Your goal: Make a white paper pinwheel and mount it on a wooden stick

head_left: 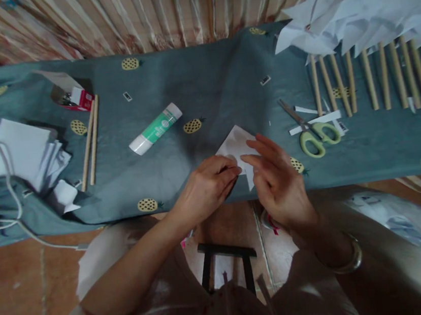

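A small piece of white paper (236, 139), cut or folded into points, lies at the table's near edge between my hands. My left hand (213, 177) is closed in a pinch on the paper's left near side; its fingertips partly cover it. Over the right side of the paper, my right hand (278, 180) has its fingers apart, with the fingertips close to or touching the sheet. A glue stick (155, 128) with a green label lies up and left of the paper. Green-handled scissors (311, 130) rest to the right, on white paper strips (315, 122).
Finished white paper pinwheels (309, 27) on wooden sticks line the right side. Two loose sticks (90, 141), a red box (72, 95) of small metal pieces and a stack of white paper (21, 150) are on the left. A white cable (16, 201) hangs over the left edge.
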A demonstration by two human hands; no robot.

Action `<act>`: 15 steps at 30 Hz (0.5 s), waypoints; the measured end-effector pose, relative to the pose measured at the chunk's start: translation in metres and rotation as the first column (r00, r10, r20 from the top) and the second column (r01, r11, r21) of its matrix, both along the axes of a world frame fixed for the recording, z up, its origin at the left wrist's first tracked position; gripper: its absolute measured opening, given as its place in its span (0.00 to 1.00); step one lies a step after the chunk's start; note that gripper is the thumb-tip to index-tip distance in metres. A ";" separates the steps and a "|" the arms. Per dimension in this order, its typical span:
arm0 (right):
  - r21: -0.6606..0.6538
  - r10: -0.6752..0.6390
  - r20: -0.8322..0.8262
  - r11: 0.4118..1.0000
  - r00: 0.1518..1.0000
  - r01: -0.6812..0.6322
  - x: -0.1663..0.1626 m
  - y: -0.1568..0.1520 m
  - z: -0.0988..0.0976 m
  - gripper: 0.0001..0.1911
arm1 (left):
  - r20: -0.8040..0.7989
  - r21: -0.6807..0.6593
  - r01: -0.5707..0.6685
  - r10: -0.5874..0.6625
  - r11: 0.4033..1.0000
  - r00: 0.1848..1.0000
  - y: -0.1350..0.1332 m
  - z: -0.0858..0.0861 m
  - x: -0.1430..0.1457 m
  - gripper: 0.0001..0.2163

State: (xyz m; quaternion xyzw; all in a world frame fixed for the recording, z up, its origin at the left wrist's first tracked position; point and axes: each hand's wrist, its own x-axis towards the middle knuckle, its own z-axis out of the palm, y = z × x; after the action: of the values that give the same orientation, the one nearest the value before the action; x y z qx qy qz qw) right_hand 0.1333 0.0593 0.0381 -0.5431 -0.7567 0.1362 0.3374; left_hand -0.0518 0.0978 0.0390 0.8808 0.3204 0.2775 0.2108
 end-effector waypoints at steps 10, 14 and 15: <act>-0.048 -0.086 0.087 0.995 0.992 0.090 0.013 0.001 0.006 0.18 | -0.101 0.117 -0.002 0.013 0.993 0.995 0.009 0.005 -0.012 0.08; -0.063 -0.093 0.088 0.993 0.992 0.099 0.010 -0.007 0.010 0.15 | -0.135 0.158 -0.025 0.047 0.987 0.990 0.015 0.007 -0.020 0.08; -0.063 -0.091 0.089 0.993 0.992 0.097 0.009 -0.008 0.011 0.15 | -0.131 0.157 -0.026 0.047 0.987 0.990 0.014 0.007 -0.020 0.08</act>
State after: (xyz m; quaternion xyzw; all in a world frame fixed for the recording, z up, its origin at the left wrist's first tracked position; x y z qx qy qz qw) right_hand 0.1426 0.0510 0.0487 -0.5945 -0.7391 0.1223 0.2922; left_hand -0.0720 0.1114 0.0462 0.9052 0.3275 0.2456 0.1145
